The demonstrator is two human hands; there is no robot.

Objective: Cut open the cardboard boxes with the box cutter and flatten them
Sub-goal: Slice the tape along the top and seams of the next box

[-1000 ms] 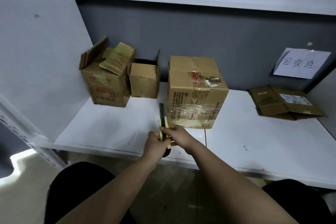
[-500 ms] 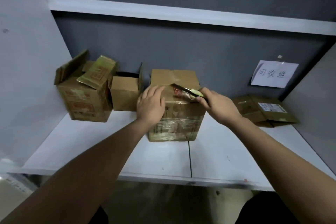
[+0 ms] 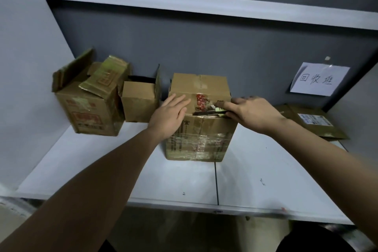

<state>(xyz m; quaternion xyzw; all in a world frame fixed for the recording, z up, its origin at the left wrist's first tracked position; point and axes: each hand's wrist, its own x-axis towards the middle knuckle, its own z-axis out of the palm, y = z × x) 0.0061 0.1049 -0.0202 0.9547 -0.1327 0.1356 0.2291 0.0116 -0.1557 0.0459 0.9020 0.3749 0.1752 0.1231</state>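
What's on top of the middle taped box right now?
The left hand rests flat on the taped box's top. The right hand holds the box cutter along the front top edge. A red-printed label shows between them. The contents are hidden, flaps shut.

Your two forearms bare from wrist to elbow, no sleeves showing, your left hand [image 3: 170,113] and right hand [image 3: 253,111] bare, fingers without rings, wrists without watch or band, dark trousers on your legs at the bottom edge
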